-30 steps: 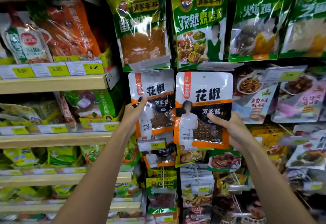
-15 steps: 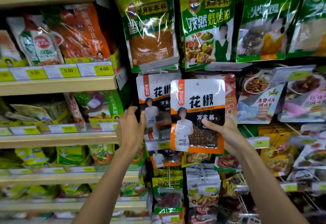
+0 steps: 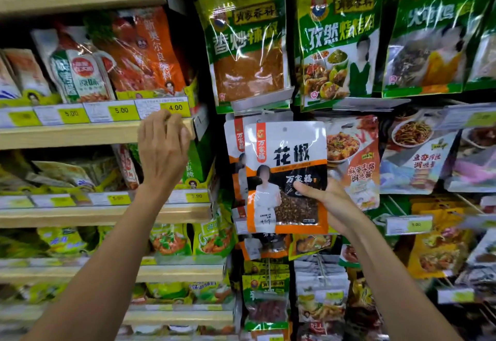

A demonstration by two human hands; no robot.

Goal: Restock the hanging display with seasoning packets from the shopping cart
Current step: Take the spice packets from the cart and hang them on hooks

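Packet (image 3: 284,169) of peppercorns first: a flat pouch, white across the top with large black characters, an orange band through the middle and an orange border. The lower half is black, and a clear window there shows brownish-red husks. A figure in white clothing is printed at its lower left, a vertical orange brand strip sits at the upper left, and a small round hang hole is punched at the top centre. It is upright, in front of the left column of the hanging display, overlapping a matching packet (image 3: 233,150) that hangs behind it and shows along its left edge.

The right hand (image 3: 331,206) grips the packet at its lower right corner — the thumb (image 3: 304,188) lies across the black front panel and the fingers are hidden behind the pouch.

Directly above hangs a green packet of red powder (image 3: 248,53), and to its right a green packet picturing cooked dishes (image 3: 338,42). Just right of the held pouch hangs an orange sauce packet (image 3: 354,160).

The left hand (image 3: 161,150) is raised well to the left, in front of the right end of a wooden shelf edge (image 3: 67,135), its back to the camera. Its fingers are loosely bent with nothing in them — the fingertips are just under a yellow 4.00 price tag (image 3: 175,107).
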